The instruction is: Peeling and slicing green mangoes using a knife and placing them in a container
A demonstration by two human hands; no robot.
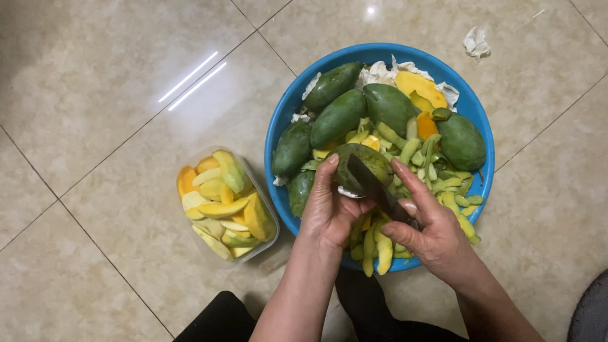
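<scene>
Left hand (pixel 329 212) grips a green mango (pixel 362 166) over the blue basin (pixel 282 120), catching peels. Right hand (pixel 430 231) clenches a knife (pixel 373 187), blade against skin.

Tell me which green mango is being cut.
The mango at the bowl's centre, gripped by the left hand, with the right hand's knife on it; others lie untouched.

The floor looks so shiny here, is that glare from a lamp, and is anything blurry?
Head view: two bright streaks of glare and a small spot reflect off the glossy tile floor; the blue bowl, the mango in the left hand and the knife in the right hand look sharp; soft shadow lies under the arms.
</scene>
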